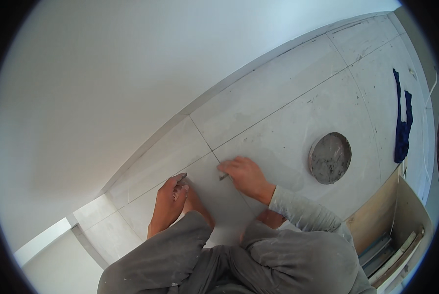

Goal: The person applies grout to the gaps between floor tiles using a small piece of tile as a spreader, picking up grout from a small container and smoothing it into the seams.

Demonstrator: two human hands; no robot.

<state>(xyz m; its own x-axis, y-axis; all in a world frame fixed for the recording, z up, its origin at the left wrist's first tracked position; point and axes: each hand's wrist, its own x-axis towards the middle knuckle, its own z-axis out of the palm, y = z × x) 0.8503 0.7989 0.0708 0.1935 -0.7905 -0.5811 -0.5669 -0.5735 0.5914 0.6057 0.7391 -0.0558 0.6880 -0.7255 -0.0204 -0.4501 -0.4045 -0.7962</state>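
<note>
Over a joint (216, 158) between pale grey floor tiles, my right hand (246, 176) is closed, its fingers pinching a small dark piece (223, 177) whose kind I cannot make out. The hand is slightly blurred. To its left, my left hand (166, 202) is held above the floor by my knee, fingers curled. A dark grey lump (182, 176), like grout paste, shows at its fingertips. A round, shallow tub (330, 158) smeared with grey paste stands on the tiles to the right of my right hand.
A white wall (107, 73) with a grey skirting strip (229, 88) runs along the far left. Dark blue cloth (402, 134) lies on the floor at the right. Below it stands an open box (405, 206) holding several long strips. My bent knees frame the near floor.
</note>
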